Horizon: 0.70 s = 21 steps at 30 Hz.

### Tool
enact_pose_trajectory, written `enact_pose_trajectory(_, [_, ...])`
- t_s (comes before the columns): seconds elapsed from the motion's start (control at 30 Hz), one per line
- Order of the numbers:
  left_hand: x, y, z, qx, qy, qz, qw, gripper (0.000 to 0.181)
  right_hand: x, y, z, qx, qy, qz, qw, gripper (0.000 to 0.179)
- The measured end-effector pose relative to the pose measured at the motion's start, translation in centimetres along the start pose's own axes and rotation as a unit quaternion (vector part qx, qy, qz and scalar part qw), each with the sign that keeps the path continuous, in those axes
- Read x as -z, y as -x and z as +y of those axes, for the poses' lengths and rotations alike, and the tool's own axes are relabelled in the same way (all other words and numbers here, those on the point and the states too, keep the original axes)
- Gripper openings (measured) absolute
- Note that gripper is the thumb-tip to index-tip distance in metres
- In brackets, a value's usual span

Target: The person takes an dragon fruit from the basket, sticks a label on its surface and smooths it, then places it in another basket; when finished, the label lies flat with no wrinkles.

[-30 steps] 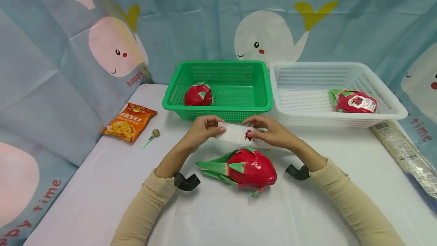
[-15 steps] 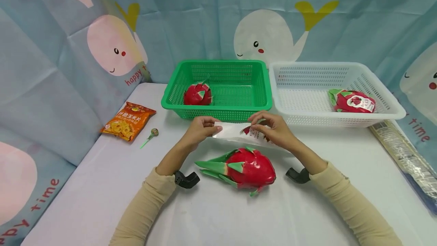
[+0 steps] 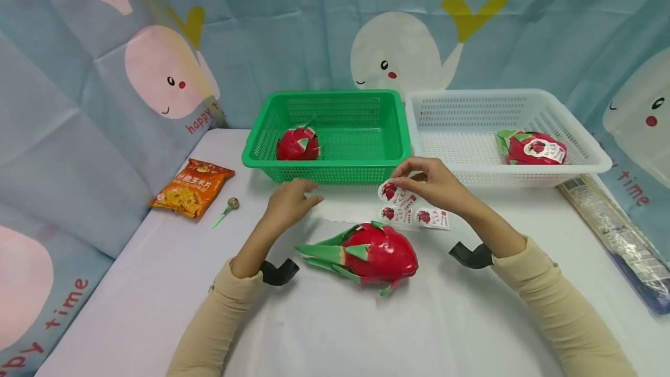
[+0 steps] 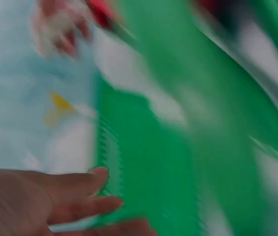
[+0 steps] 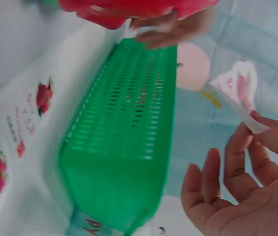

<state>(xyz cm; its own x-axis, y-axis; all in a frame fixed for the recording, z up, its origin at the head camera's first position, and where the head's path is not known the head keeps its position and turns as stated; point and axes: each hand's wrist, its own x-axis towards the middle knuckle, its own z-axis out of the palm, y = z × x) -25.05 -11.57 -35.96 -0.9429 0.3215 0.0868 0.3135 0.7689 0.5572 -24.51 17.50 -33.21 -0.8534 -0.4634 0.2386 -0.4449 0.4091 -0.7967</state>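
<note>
My right hand (image 3: 434,184) pinches a peeled white sticker (image 3: 389,192) printed with a red dragon fruit between thumb and finger. In the right wrist view that sticker (image 5: 240,88) hangs bent from the fingertips. Below it on the table lies a backing sheet (image 3: 432,218) with more such stickers. My left hand (image 3: 289,201) hovers left of the sheet, fingers loosely extended, holding nothing. A large red dragon fruit (image 3: 387,253) with green leaves lies on its side in front of the sheet, leaves pointing left. The left wrist view is blurred.
Behind the hands stands a green basket (image 3: 345,163) holding a dragon fruit (image 3: 297,145). Right of it, a white basket (image 3: 502,167) holds a labelled dragon fruit (image 3: 528,147). An orange snack bag (image 3: 192,187) and lollipop (image 3: 232,203) lie left; a long silvery package (image 3: 617,231) lies right.
My right hand has peeled a sticker off the sheet and lifted it slightly. My left hand has let go of the sheet and drawn left; the sheet now lies on the table.
</note>
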Motion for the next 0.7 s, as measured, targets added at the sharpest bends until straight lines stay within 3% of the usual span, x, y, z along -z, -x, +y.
enact_pose_trajectory(0.13, [0.9, 1.3, 5.1, -0.073, 0.036, 0.015, 0.9966, 0.028, -0.5, 0.0, -1.3, 0.018, 0.03, -0.02, 0.9992, 0.007])
enact_pose_trajectory(0.23, [0.5, 1.2, 7.3, -0.103, 0.078, 0.017, 0.9915, 0.021, -1.0, 0.1, -1.9, 0.034, 0.018, -0.03, 0.9988, 0.006])
enact_pose_trajectory(0.33, [-0.3, 0.9, 7.9, -0.11, 0.113, 0.015, 0.9873, 0.013, -1.4, 0.6, -2.1, 0.036, 0.0, -0.032, 0.9989, 0.012])
enact_pose_trajectory(0.43, [-0.8, 0.9, 7.8, -0.102, 0.144, 0.018, 0.9842, 0.009, -1.4, 1.5, -2.1, 0.005, -0.004, 0.008, 0.9999, 0.021])
enact_pose_trajectory(0.57, [-1.2, 1.2, 7.3, -0.072, 0.195, 0.051, 0.9769, 0.01, -1.3, 3.1, -1.9, -0.045, -0.005, 0.073, 0.9963, 0.026])
enact_pose_trajectory(0.7, [-1.6, 2.0, 7.5, -0.085, 0.237, 0.079, 0.9645, 0.01, -1.5, 4.3, -2.0, -0.067, -0.022, 0.074, 0.9948, 0.024])
